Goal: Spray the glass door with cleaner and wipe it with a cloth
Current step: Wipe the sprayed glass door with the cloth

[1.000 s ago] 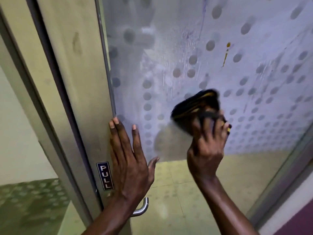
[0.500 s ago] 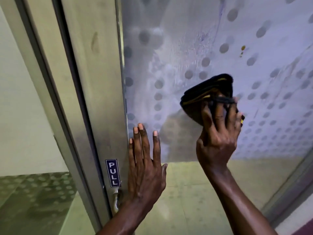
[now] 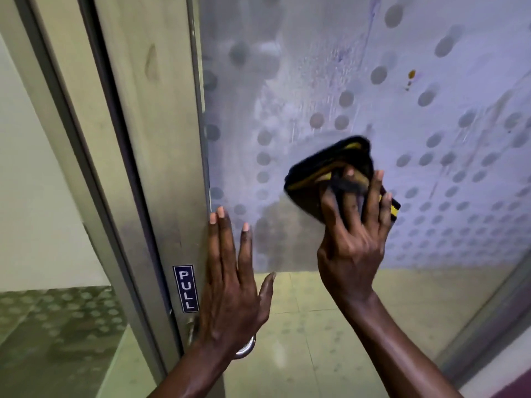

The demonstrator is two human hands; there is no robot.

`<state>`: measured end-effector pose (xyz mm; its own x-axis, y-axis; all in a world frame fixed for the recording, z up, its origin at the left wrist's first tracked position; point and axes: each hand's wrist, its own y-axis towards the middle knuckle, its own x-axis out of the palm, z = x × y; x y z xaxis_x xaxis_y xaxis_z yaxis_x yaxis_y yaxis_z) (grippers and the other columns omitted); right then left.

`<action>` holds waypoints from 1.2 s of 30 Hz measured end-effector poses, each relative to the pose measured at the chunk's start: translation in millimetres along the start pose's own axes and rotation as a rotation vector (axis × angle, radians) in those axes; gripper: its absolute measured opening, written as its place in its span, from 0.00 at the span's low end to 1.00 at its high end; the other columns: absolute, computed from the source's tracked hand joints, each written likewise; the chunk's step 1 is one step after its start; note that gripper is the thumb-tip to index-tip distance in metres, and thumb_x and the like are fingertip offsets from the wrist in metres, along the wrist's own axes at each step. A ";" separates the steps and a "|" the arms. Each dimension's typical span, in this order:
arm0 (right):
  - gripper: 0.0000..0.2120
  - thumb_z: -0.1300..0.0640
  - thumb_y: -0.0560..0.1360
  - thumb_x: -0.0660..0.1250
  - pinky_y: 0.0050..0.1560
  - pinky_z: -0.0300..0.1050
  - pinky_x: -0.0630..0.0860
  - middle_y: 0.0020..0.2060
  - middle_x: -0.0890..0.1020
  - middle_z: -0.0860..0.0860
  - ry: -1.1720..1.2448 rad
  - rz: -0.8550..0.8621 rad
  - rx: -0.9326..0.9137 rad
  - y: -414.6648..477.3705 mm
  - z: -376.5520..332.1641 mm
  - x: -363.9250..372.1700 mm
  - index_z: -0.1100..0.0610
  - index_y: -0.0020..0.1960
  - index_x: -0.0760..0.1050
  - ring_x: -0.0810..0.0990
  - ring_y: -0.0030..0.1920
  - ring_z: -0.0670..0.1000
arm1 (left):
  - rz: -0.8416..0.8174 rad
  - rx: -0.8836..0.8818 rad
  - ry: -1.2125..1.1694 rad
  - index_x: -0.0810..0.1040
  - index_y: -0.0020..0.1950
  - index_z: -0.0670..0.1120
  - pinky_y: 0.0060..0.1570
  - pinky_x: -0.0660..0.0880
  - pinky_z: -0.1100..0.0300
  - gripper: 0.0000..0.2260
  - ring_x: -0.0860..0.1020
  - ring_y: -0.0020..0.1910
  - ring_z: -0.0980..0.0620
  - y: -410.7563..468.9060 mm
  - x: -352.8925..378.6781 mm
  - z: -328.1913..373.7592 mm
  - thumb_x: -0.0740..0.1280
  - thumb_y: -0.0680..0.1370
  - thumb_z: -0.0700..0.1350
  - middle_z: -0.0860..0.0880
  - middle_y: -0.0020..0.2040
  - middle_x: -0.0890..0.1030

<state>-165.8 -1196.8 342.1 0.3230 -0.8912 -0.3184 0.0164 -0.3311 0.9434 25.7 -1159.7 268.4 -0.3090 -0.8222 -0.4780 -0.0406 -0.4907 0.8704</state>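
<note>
Black cloth (image 3: pixel 327 170) with yellow trim, folded into a wad, pressed on the glass door (image 3: pixel 431 81) by the right hand (image 3: pixel 352 242). Fingers (image 3: pixel 373 193) are spread over the wad and curl around its lower edge, so it is a grip, not a flat palm. Motion blur on the cloth's left edge suggests a stroke under way; direction is not clear.

Left hand (image 3: pixel 230 288) is flat and open, fingers straight up and held together, thumb splayed right. It holds nothing and braces on the glass right at the metal stile (image 3: pixel 161 168), just above the handle (image 3: pixel 247 347) and beside the PULL label (image 3: pixel 186 288).

Glass is frosted with a dot pattern, with streaks and wet smears above and right of the cloth. A small orange spot (image 3: pixel 411 74) sits up and to the right. A clearer patch lies just below-left of the cloth, between the hands.

Key relation: the unwiped, streaky area lies above and to the right of the cloth, away from the left hand. Right hand is the nearer one and already holds the cloth. The wad's long axis runs roughly upper-left to lower-right. Judgement: wiping step mid-way, and the next strokes probably need to go up and rightward. No spray bottle in view.
</note>
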 end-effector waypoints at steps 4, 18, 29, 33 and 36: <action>0.41 0.73 0.66 0.60 0.82 0.75 0.56 0.83 0.67 0.62 0.165 0.161 0.122 60.1 -49.4 5.7 0.56 0.79 0.72 0.55 0.84 0.76 | 0.084 -0.101 0.022 0.58 0.87 0.33 0.92 0.48 0.42 0.49 0.48 0.93 0.32 3.3 -12.8 -33.5 0.77 0.80 0.60 0.28 0.90 0.52; 0.32 0.72 0.78 0.59 0.80 0.72 0.61 0.84 0.67 0.57 0.058 -0.004 -0.081 -9.3 -86.0 25.6 0.49 0.77 0.75 0.57 0.85 0.71 | 0.009 0.030 0.105 0.61 0.90 0.49 0.91 0.50 0.39 0.41 0.44 0.92 0.30 0.6 -14.2 -61.5 0.74 0.82 0.61 0.32 0.91 0.40; 0.26 0.66 0.87 0.51 0.78 0.74 0.65 0.83 0.67 0.57 0.014 -0.094 -0.142 -41.4 -101.6 30.4 0.51 0.77 0.77 0.61 0.83 0.73 | -0.010 0.051 0.124 0.60 0.89 0.48 0.92 0.50 0.40 0.35 0.48 0.92 0.28 -4.4 -14.3 -66.3 0.69 0.86 0.58 0.27 0.90 0.50; 0.25 0.69 0.85 0.56 0.76 0.73 0.68 0.80 0.70 0.58 0.016 -0.034 -0.091 -30.9 -94.0 28.0 0.51 0.70 0.83 0.64 0.82 0.74 | -0.046 0.042 0.156 0.66 0.88 0.45 0.90 0.53 0.39 0.43 0.46 0.92 0.29 -5.1 -18.2 -64.9 0.81 0.78 0.54 0.25 0.89 0.51; 0.31 0.73 0.80 0.57 0.78 0.70 0.65 0.81 0.72 0.57 0.004 0.115 -0.014 35.0 -94.1 24.2 0.50 0.75 0.77 0.62 0.83 0.72 | -0.050 0.009 0.160 0.62 0.91 0.46 0.90 0.49 0.40 0.45 0.46 0.92 0.29 -5.9 -19.0 -57.2 0.79 0.78 0.53 0.28 0.90 0.48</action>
<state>-68.4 -1200.8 376.1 0.3276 -0.9217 -0.2075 -0.0080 -0.2224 0.9749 86.1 -1157.7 265.6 -0.1514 -0.8328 -0.5325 -0.0605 -0.5299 0.8459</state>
